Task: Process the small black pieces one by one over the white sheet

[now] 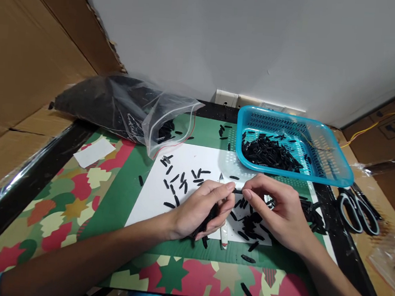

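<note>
**Both hands pinching one small black piece over the white sheet**

Left hand (203, 208): grip clenched, thumb and forefinger pinching one end of a small black piece (238, 191). Palm also cups a bundle of black pieces (208, 220), fingers curled round them.

Right hand (275, 210): fingertips (248, 195) meet the other end of the same piece, so its grip is closed on it too. Piece lies roughly level between the two hands, just above the white sheet (152, 194).

Under the hands: a white pen-like tool (223, 233) lies on the sheet, partly hidden by the left hand. A loose pile of black pieces (251, 224) sits below the right hand; more scattered pieces (182, 181) are spread over the sheet's upper left.

Sheet rests on a green mat (120, 196) with a star-pattern border, on the surface.

Further out:
- Blue basket (333, 171) behind the right hand, holding a heap of the same black pieces.
- Clear plastic bag (125, 107) at back left, mouth open toward the sheet, full of black stock.
- Scissors (358, 208) right of the mat, just beside the basket's near corner.
- Small white slip (94, 153) on the mat's left side, well apart from the hands.
- Cardboard (28, 59) along the left edge.
</note>
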`<action>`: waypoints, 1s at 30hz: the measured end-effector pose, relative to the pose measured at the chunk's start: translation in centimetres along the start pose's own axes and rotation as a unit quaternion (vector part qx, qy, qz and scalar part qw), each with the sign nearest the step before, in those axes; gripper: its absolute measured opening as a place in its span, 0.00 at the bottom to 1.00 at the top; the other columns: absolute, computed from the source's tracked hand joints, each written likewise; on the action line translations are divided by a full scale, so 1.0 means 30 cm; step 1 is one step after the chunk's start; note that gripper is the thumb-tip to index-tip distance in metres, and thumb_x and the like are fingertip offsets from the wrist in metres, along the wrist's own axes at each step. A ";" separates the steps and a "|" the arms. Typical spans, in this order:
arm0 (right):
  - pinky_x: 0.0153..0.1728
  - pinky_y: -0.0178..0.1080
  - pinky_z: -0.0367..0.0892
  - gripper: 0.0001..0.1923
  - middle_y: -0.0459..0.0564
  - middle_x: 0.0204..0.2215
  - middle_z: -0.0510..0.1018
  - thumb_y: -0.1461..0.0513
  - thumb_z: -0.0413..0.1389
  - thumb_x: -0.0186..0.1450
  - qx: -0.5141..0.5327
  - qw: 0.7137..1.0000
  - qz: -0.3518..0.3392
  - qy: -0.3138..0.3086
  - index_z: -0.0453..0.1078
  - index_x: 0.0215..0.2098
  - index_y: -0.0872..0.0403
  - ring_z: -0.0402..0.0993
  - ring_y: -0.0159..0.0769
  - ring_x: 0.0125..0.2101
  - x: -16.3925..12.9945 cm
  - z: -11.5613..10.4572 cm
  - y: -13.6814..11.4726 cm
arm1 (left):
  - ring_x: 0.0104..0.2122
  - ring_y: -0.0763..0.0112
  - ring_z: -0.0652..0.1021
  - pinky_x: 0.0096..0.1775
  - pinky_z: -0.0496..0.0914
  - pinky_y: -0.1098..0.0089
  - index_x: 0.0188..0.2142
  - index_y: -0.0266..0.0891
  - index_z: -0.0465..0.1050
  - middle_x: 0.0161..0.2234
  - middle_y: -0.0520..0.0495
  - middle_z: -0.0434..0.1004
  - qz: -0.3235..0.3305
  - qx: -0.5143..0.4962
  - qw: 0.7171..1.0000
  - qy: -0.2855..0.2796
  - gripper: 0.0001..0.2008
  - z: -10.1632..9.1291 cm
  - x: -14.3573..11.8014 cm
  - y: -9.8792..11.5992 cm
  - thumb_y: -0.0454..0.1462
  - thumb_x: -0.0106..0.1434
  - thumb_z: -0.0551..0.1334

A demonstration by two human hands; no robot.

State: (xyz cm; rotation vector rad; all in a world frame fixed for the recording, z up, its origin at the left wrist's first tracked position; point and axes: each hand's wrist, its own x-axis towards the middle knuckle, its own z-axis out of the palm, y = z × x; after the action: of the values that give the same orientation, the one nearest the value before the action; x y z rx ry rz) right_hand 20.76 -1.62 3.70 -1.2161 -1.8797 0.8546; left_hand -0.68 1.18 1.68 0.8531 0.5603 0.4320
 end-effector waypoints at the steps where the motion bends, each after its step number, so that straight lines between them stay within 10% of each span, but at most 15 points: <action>1: 0.33 0.37 0.64 0.09 0.45 0.30 0.77 0.61 0.57 0.77 -0.004 1.000 -0.001 0.000 0.74 0.38 0.52 0.70 0.32 0.29 0.000 0.002 -0.001 | 0.08 0.79 0.59 0.10 0.52 0.80 0.27 0.40 0.64 0.13 0.58 0.61 0.001 0.000 1.000 0.000 0.27 -0.001 0.000 0.000 0.54 0.78 0.54; 6: 0.33 0.39 0.66 0.07 0.46 0.31 0.78 0.65 0.57 0.76 -0.052 0.996 -0.063 0.046 0.73 0.38 0.51 0.71 0.35 0.30 -0.002 0.009 0.002 | 0.08 0.78 0.59 0.10 0.52 0.80 0.29 0.40 0.65 0.13 0.58 0.62 0.011 -0.012 1.000 -0.013 0.26 -0.002 -0.001 0.000 0.53 0.78 0.52; 10: 0.46 0.48 0.67 0.06 0.51 0.36 0.82 0.68 0.61 0.72 -0.237 0.937 -0.153 0.208 0.74 0.43 0.49 0.75 0.44 0.39 -0.004 -0.022 0.035 | 0.08 0.79 0.59 0.10 0.50 0.80 0.30 0.40 0.65 0.14 0.58 0.61 0.012 -0.016 1.000 -0.014 0.26 -0.003 -0.003 0.000 0.54 0.79 0.50; 15: 0.53 0.57 0.64 0.09 0.57 0.47 0.83 0.59 0.66 0.72 -0.317 0.886 -0.044 0.335 0.77 0.49 0.50 0.76 0.54 0.49 0.011 -0.072 0.063 | 0.08 0.78 0.58 0.10 0.51 0.80 0.31 0.41 0.64 0.14 0.59 0.61 0.006 -0.012 1.000 -0.016 0.25 -0.006 -0.003 -0.002 0.55 0.79 0.50; 23: 0.40 0.47 0.72 0.11 0.52 0.38 0.82 0.69 0.63 0.71 -0.168 0.954 -0.218 0.118 0.76 0.48 0.49 0.76 0.43 0.38 -0.001 0.034 0.006 | 0.08 0.77 0.58 0.11 0.51 0.80 0.38 0.43 0.63 0.14 0.61 0.61 -0.005 0.005 1.000 -0.005 0.26 -0.007 -0.001 -0.009 0.60 0.78 0.45; 30: 0.42 0.46 0.72 0.08 0.53 0.42 0.82 0.66 0.62 0.74 -0.055 0.979 -0.196 -0.025 0.78 0.50 0.52 0.73 0.42 0.42 -0.024 0.098 -0.016 | 0.10 0.76 0.61 0.12 0.56 0.77 0.39 0.42 0.65 0.14 0.61 0.60 -0.017 0.058 0.997 0.050 0.29 0.012 -0.001 -0.015 0.64 0.74 0.51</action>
State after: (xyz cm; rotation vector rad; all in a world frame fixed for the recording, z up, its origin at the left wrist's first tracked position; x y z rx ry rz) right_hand 18.27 -2.86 2.43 -0.8469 -2.1353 0.5753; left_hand -0.42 0.67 1.53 0.9346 0.6973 0.4161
